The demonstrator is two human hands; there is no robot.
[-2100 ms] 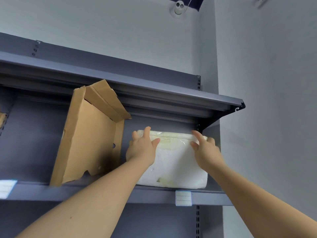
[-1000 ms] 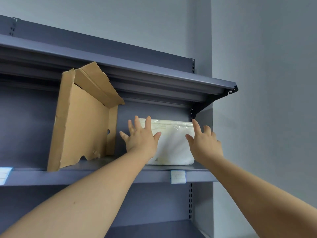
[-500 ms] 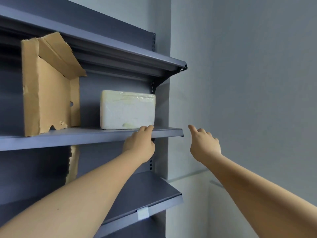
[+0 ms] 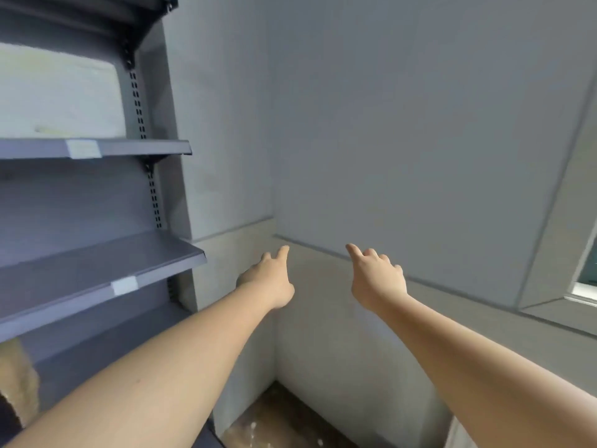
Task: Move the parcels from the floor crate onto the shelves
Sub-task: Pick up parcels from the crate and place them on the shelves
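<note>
Lengthwise along shelf (image 4: 151,147), white parcel (image 4: 58,95) (blurred)

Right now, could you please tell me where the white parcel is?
In the head view, the white parcel sits at the upper left on the upper shelf, beside the slotted upright.
</note>
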